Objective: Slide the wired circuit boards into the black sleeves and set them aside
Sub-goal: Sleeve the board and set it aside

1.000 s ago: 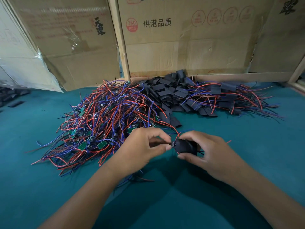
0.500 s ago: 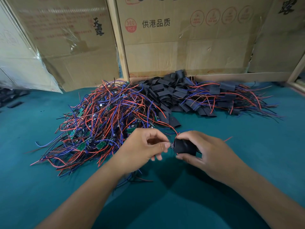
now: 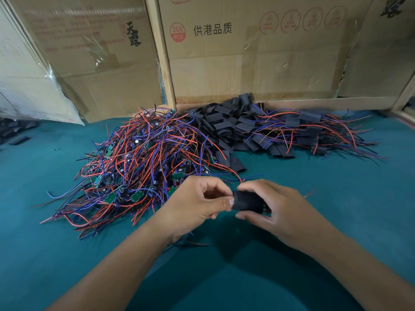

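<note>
Head view: tangled wired boards [image 3: 143,167] and sleeve pile [image 3: 235,126] crowd behind both hands.

board hidden inside black sleeve [image 3: 247,200], box print [image 3: 391,6] cropped

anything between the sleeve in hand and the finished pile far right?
Nothing visible. The right hand grips the black sleeve, the left hand touching its end. Bare green table lies between it and the sleeved pile; loose empty sleeves sit further left.
</note>
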The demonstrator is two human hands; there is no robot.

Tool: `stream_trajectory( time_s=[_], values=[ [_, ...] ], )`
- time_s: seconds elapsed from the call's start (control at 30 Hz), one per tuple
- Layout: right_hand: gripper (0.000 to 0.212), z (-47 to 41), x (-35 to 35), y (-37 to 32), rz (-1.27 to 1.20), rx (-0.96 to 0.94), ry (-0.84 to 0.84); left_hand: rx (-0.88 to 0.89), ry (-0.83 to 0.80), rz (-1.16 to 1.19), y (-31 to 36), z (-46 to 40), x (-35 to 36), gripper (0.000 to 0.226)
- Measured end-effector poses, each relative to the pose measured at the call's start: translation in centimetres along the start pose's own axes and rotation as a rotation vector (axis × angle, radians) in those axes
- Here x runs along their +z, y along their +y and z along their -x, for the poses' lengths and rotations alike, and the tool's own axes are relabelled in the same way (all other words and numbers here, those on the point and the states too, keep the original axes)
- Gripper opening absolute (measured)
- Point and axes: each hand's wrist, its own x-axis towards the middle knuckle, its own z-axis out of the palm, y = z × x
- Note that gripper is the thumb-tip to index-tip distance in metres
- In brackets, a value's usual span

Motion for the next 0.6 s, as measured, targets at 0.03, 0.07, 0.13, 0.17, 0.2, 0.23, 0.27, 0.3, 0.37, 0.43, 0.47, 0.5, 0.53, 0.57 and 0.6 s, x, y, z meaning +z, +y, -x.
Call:
stream_trajectory(
  time_s=[0.03,0.07,0.13,0.17,0.2,0.23,0.27,0.3,0.37,0.43,0.47,0.5,0.53,0.57,0.6],
  values=[
    [0.042,0.0,0.1,0.0,-0.038,0.011,0.011,0.005,0.005,-0.002,0.0,0.0,0.0,0.008],
    [0.04,-0.1,0.2,0.0,-0.08,0.025,0.018,0.013,0.009,-0.011,0.0,0.0,0.0,0.009],
    [0.034,-0.2,0.3,0.0,-0.161,0.066,0.02,0.033,0.016,-0.033,-0.1,0.0,-0.1,0.011],
    [0.029,-0.2,0.3,0.1,-0.2,0.088,0.013,0.045,0.017,-0.039,-0.1,0.0,-0.1,0.011],
    [0.025,-0.2,0.2,0.2,-0.241,0.108,-0.001,0.057,0.016,-0.04,-0.1,0.0,-0.2,0.01],
    [0.022,-0.2,0.1,0.2,-0.288,0.13,-0.024,0.071,0.012,-0.039,-0.1,0.0,-0.3,0.009],
    [0.019,-0.2,0.0,0.3,-0.352,0.153,-0.054,0.089,0.008,-0.04,-0.1,-0.1,-0.3,0.008],
    [0.017,-0.3,-0.2,0.2,-0.44,0.177,-0.084,0.108,0.007,-0.045,-0.1,-0.1,-0.4,0.007],
    [0.013,-0.4,-0.4,0.0,-0.664,0.215,-0.111,0.149,0.008,-0.067,0.0,0.0,-0.4,0.006],
    [0.007,-0.4,-0.4,0.0,-0.781,0.25,-0.113,0.186,0.031,-0.117,-0.1,0.1,-0.3,0.006],
    [0.005,-0.4,-0.5,0.1,-0.784,0.268,-0.117,0.202,0.056,-0.167,-0.2,0.1,-0.3,0.005],
    [0.005,-0.4,-0.6,0.1,-0.771,0.285,-0.119,0.214,0.09,-0.232,-0.2,0.1,-0.3,0.006],
    [0.005,-0.4,-0.9,0.2,-0.748,0.3,-0.115,0.224,0.12,-0.292,-0.2,0.1,-0.3,0.008],
    [0.006,-0.4,-1.1,0.2,-0.721,0.309,-0.107,0.232,0.141,-0.335,-0.2,0.0,-0.4,0.009],
    [0.008,-0.5,-1.5,0.2,-0.695,0.309,-0.093,0.24,0.153,-0.365,-0.2,0.0,-0.5,0.009]
  ],
)
